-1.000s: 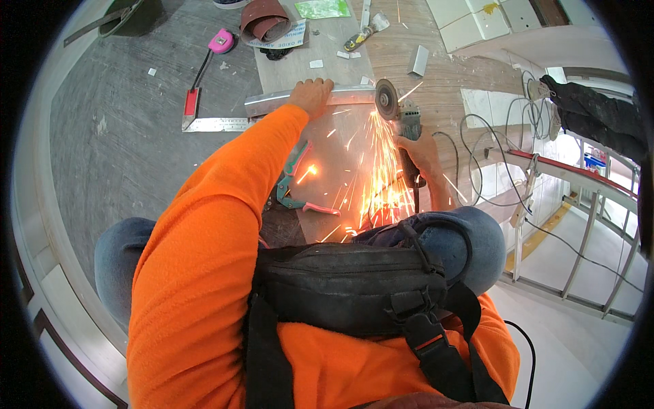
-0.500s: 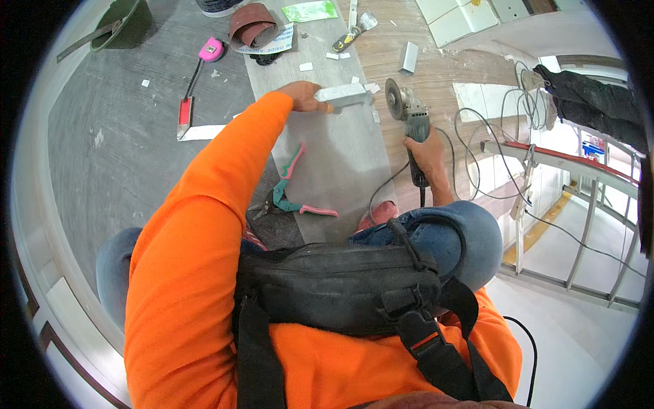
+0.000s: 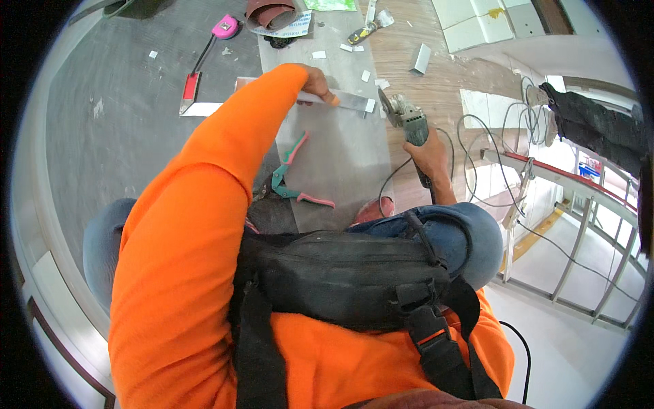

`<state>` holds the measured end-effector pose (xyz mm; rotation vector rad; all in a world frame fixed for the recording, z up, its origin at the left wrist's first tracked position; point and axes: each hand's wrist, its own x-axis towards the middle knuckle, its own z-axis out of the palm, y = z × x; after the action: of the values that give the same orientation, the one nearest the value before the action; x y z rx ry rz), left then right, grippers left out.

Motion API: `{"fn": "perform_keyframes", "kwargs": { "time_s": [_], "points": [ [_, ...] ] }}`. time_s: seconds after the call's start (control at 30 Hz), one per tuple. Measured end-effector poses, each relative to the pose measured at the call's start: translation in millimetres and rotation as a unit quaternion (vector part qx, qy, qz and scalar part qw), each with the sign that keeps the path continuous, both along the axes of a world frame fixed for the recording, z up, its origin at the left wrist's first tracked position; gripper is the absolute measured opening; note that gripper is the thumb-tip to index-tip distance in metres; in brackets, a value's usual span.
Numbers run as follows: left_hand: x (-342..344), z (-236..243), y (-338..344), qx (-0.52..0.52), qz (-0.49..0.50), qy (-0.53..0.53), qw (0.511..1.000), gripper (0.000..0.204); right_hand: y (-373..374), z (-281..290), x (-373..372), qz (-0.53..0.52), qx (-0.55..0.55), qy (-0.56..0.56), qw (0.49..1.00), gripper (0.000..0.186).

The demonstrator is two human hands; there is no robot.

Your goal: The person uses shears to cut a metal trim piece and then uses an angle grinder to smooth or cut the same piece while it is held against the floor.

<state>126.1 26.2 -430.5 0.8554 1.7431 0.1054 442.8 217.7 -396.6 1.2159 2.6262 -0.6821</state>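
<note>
Two hands busy, and our eyes go straight to the metal profile point(image 3: 353, 101), lying crosswise ahead of our knees! Our left hand point(image 3: 317, 82) has its fingers wrapped round it, well in from the right end; whether the piece touches the floor point(image 3: 334, 157) beneath, we cannot tell. Just beyond that right end, our right hand point(image 3: 429, 154) is closed firmly around the body of the angle grinder point(image 3: 415, 129), and its disc stands near the metal but apart from it. Is that disc spinning? We can't say from here.

So which step is this? We'd call it handling the profile between cuts, tool held aside. A next pass, in our judgement, would call for the profile seated firmly, the left hand well back from the cut line and the disc lined up squarely.

Around the profile now: pink-and-green-handled snips point(image 3: 279, 178) on our side of it, a red-handled square point(image 3: 189, 93) off its left end, a pink tape measure point(image 3: 225, 27) beyond that end, and a bent metal offcut point(image 3: 420, 59) past its right end.
</note>
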Motion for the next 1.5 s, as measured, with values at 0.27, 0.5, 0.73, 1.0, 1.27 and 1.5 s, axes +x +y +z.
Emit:
{"fn": "perform_keyframes", "kwargs": {
  "time_s": [0.27,0.5,0.73,1.0,1.27,1.5],
  "points": [
    [2,15,4,-0.003,0.022,0.024,0.999,0.058,0,12,-10,0.061,0.024,-0.033,0.997,0.071],
    [-1,5,5,-0.004,0.053,0.016,0.998,0.059,6,13,-19,0.088,0.037,-0.048,0.994,0.072],
    [-1,5,10,-0.001,0.026,0.022,0.999,0.055,15,12,-20,0.102,0.041,-0.064,0.992,0.074],
    [1,12,7,0.023,0.033,0.03,0.999,0.053,12,16,-21,0.099,0.048,-0.065,0.992,0.074],
    [4,5,1,-0.008,0.038,-0.019,0.999,0.06,15,7,-6,0.053,0.001,-0.009,0.999,0.068],
    [-2,-8,-5,0.027,0.155,-0.181,0.971,0.062,16,13,14,-0.102,-0.098,0.144,0.979,0.054]
  ]
}}
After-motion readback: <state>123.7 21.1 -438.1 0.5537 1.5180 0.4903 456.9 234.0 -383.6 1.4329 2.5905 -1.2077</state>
